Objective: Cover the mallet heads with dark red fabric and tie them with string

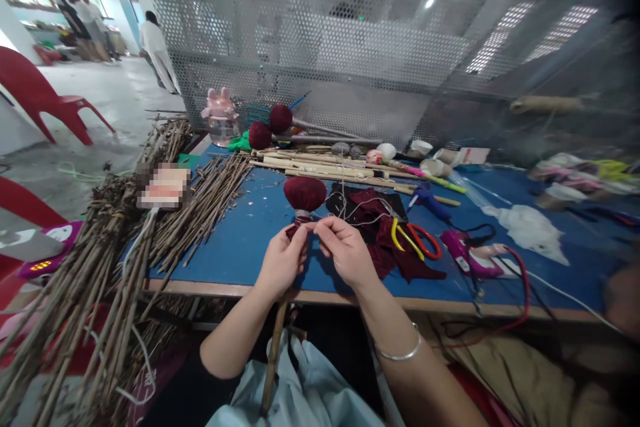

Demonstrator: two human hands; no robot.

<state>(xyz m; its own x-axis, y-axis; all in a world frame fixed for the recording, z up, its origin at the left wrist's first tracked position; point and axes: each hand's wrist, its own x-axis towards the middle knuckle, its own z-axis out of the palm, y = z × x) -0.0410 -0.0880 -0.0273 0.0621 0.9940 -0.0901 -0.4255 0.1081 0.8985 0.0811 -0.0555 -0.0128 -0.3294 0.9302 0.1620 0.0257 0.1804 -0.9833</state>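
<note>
Twigs (213, 203) cover the left end of the desk (233, 250), a bigger bundle (95, 233) leaning past its left edge. Close beyond the right hand (347, 253), red cloth (420, 267) reaches toward the front edge, with scissors (424, 241) and pliers (401, 237) on it and a glue gun (429, 202) behind. Pale sticks (320, 165) run across behind the ball (305, 193); two more balls (260, 135), a pink bottle (220, 117) and paper cups (435, 167) line the back edge. A purple device (470, 255) with cords sits near the front edge, toward the right.

The dark red ball stands upright on its stick (273, 360), above the desk's front-middle. The left hand (284, 260) is closed around the stick below it; the right pinches thumb to forefinger against the left fingertips, anything between too small to tell.

The desk is blue, wood-edged. Behind rises perforated metal (300, 33); a red chair (47, 97) and distant people (157, 47) are at left.
</note>
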